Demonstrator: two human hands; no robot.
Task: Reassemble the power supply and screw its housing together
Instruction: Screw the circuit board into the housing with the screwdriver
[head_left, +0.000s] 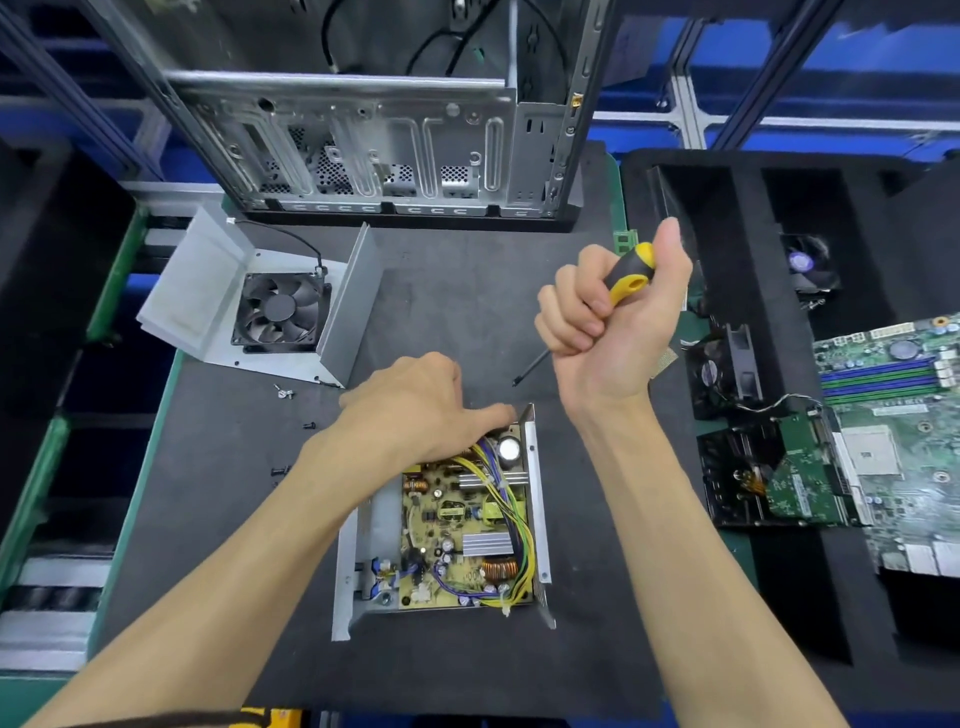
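PSU base (441, 535), board exposed, sits centre of mat w/ long axis running away from the person. Fan cover (260, 296) lies well apart, far-left. Left hand (415, 405) is nearer, fingers pressed on base's far edge. Right hand (613, 312) is raised, gripping screwdriver (631, 273). Loose screws (283, 392) left of base.

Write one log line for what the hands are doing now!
left hand: on power supply base | right hand: grips screwdriver | fan cover: off
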